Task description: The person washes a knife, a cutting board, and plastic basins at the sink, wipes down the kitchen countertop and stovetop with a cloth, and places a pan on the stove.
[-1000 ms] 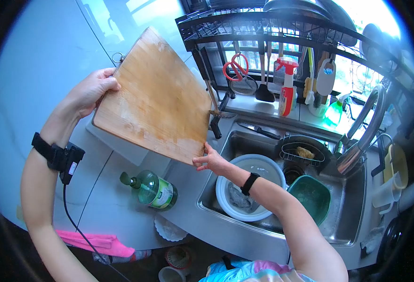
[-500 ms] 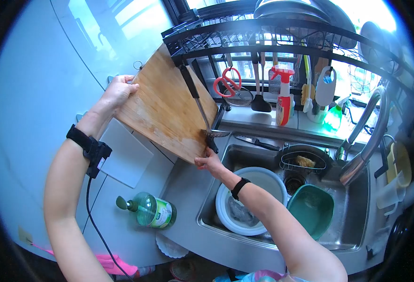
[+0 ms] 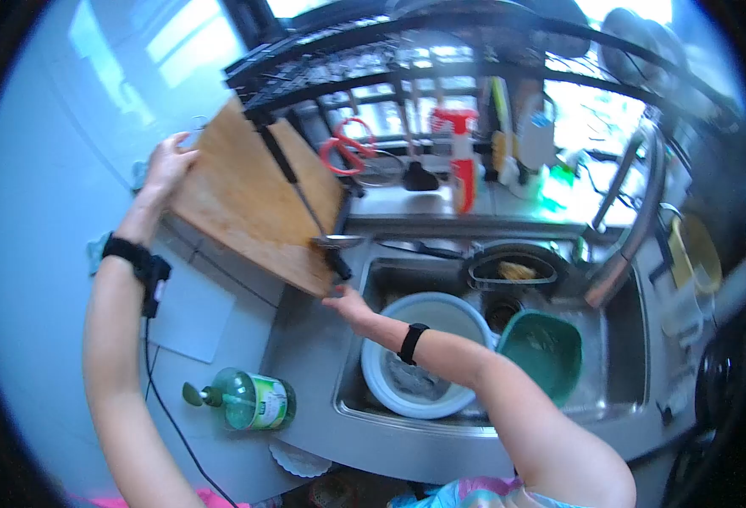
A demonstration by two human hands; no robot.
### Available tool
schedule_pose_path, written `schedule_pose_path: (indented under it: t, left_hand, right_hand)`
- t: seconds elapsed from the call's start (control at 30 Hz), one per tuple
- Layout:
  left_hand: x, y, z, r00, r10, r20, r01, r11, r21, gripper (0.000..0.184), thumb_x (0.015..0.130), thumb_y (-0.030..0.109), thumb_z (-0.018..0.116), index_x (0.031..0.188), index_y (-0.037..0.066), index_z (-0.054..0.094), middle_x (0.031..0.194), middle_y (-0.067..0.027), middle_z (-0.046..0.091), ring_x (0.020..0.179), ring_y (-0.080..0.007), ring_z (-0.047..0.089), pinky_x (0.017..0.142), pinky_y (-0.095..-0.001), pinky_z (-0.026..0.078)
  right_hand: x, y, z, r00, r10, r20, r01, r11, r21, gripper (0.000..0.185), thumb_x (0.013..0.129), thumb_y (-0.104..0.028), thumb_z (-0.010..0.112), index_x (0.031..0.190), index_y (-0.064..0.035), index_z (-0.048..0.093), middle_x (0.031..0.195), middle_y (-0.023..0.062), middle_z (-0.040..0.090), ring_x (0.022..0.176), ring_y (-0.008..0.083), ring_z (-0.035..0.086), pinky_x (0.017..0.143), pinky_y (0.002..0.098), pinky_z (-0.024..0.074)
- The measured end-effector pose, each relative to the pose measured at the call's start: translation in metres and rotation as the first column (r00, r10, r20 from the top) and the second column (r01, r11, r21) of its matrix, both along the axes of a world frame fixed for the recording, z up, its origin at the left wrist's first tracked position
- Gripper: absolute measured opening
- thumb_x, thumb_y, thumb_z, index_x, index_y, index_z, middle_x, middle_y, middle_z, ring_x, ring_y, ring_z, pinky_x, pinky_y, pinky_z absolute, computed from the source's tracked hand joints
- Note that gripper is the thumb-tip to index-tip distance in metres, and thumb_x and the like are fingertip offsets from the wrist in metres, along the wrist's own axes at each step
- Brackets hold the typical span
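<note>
A wooden cutting board [image 3: 254, 190] stands tilted against the wall at the left end of the dish rack. My left hand [image 3: 168, 168] grips its upper left edge, beside a small metal ring. At the board's lower right corner is my right hand [image 3: 352, 309], fingers closed on the edge, though blur softens the contact. In front of the board hangs a long black-handled utensil with a metal head [image 3: 336, 242], possibly a ladle or skimmer. A black part [image 3: 337, 266] shows just below that head, close to my right fingers.
The sink [image 3: 618, 339] holds a round pale basin [image 3: 377, 368] and a green basin [image 3: 542, 356]. A knife [image 3: 428, 250] lies on its back rim. A green pump bottle [image 3: 250, 400] stands left. Red scissors [image 3: 348, 148] hang under the rack [image 3: 373, 93]; a faucet [image 3: 635, 220] curves over the right.
The view has swung right, so everything sits further left and is blurrier. Both hands stay at the cutting board, which has hardly moved against the rack.
</note>
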State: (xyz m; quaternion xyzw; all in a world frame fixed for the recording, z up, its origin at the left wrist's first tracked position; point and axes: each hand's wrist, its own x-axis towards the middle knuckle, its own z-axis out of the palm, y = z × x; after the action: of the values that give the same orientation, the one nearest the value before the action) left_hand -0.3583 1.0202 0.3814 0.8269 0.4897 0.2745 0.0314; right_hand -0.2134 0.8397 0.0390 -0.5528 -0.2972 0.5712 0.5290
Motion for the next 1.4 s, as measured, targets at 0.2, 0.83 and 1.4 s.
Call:
schedule_pose_path:
  t: [0.2, 0.83, 1.4]
  left_hand:
    - [-0.055, 0.088, -0.021, 0.868, -0.200, -0.455, 0.348, 0.898, 0.270, 0.056, 0.071, 0.003, 0.054, 0.125, -0.002, 0.040, 0.124, -0.0154, 0.047, 0.117, -0.0279, 0.042, 0.100, -0.0352, 0.032]
    - [-0.028, -0.070, -0.039, 0.789, -0.066, -0.611, 0.251, 0.942, 0.222, 0.028, 0.083, 0.010, 0.055, 0.108, -0.003, 0.052, 0.099, -0.0141, 0.059, 0.091, -0.0216, 0.056, 0.082, -0.0319, 0.045]
    - [0.257, -0.543, -0.148, 0.669, -0.744, -0.003, 0.599, 0.541, -0.591, 0.034, 0.082, 0.019, 0.060, 0.110, 0.001, 0.055, 0.089, -0.0115, 0.065, 0.079, -0.0150, 0.061, 0.071, -0.0265, 0.048]
  right_hand:
    - [0.039, -0.122, 0.014, 0.834, 0.476, 0.278, -0.476, 0.876, -0.073, 0.041, 0.073, -0.014, 0.063, 0.110, -0.0017, 0.051, 0.108, 0.0162, 0.052, 0.102, 0.0263, 0.050, 0.080, 0.0366, 0.0436]
    - [0.230, -0.498, 0.068, 0.352, 0.025, 0.936, 0.012, 0.999, -0.031, 0.031, 0.078, -0.012, 0.057, 0.107, -0.0014, 0.051, 0.106, 0.0161, 0.054, 0.096, 0.0318, 0.054, 0.081, 0.0384, 0.0444]
    - [0.379, -0.766, 0.038, 0.000, -0.179, 0.984, 0.562, 0.814, 0.148, 0.033, 0.078, -0.021, 0.057, 0.104, -0.0002, 0.056, 0.114, 0.0178, 0.050, 0.108, 0.0329, 0.045, 0.094, 0.0387, 0.0362]
